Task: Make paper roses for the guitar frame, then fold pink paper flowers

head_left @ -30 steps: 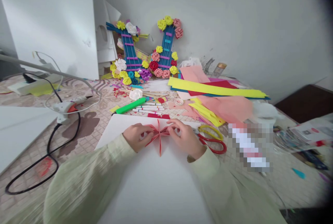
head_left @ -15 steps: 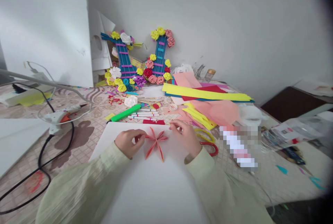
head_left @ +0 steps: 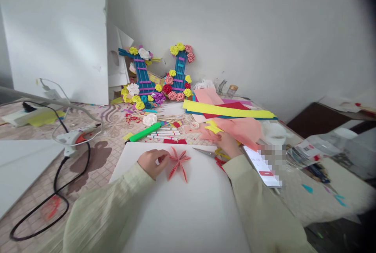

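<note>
My left hand (head_left: 153,163) is closed, with thumb and fingertips pinched at the left side of a pink folded-paper flower (head_left: 178,161). Several narrow pointed petals spread from the flower's middle, over the white board (head_left: 182,214). My right hand (head_left: 228,145) reaches past the board's right edge, its fingers near cut yellow paper (head_left: 213,127); whether they grip anything is hard to make out. Below that hand, scissors (head_left: 207,152) lie with blades pointing left, their yellow and red handles partly hidden by the hand and sleeve.
A hot glue gun (head_left: 72,139) with a black cord lies at left. Behind the board are a green stick (head_left: 145,131), several markers (head_left: 163,133) and paper sheets (head_left: 235,127). Two flower-trimmed blue guitar shapes (head_left: 179,73) lean at the wall. A phone (head_left: 261,167) lies right.
My right hand has moved away from the flower, rightward to the yellow paper, and the scissor blades now show. My left hand stays at the flower. The view has shifted slightly.
</note>
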Motion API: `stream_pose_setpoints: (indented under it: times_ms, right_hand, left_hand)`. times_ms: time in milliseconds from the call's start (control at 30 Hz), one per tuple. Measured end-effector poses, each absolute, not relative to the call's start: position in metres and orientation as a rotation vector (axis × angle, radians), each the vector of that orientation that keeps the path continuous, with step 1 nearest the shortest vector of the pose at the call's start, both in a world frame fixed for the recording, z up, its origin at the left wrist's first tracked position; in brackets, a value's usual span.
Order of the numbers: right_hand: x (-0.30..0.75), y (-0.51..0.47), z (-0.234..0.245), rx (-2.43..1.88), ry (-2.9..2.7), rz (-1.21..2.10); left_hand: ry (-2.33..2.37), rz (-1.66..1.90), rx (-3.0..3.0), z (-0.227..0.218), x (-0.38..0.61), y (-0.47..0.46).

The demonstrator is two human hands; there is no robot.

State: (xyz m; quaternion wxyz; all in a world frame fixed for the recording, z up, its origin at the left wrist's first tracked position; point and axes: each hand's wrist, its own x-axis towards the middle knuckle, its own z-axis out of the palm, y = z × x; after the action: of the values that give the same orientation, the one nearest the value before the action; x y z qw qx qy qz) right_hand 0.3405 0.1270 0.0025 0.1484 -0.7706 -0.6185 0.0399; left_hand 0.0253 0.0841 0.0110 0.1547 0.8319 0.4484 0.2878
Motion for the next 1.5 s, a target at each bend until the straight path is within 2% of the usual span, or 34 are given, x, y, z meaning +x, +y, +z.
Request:
stream_pose_setpoints:
  times_ms: [333, 633, 833, 1067, 1300, 1500]
  right_hand:
    - [0.352, 0.122, 0.006, -2.255, -1.756, 0.069]
    - [0.344, 0.111, 0.030, -2.184, -1.785, 0.016]
    - [0.342, 0.114, 0.016, -2.240, -1.826, 0.133]
    - [0.357, 0.124, 0.006, -2.267, -1.713, 0.041]
    - [0.370, 0.128, -0.004, -2.273, -1.701, 0.237]
    - [0.380, 0.127, 0.018, -2.153, -1.678, 0.301]
  left_hand:
    - [1.235, 0.829, 2.369, 0.006, 0.026, 0.086]
    - [1.300, 0.907, 2.341, -0.001, 0.027, 0.085]
    - [1.297, 0.880, 2.370, -0.002, 0.027, 0.086]
    - [1.283, 0.889, 2.383, -0.001, 0.026, 0.086]
    - [1.294, 0.913, 2.384, -0.002, 0.027, 0.087]
    - [1.298, 0.918, 2.384, -0.002, 0.027, 0.086]
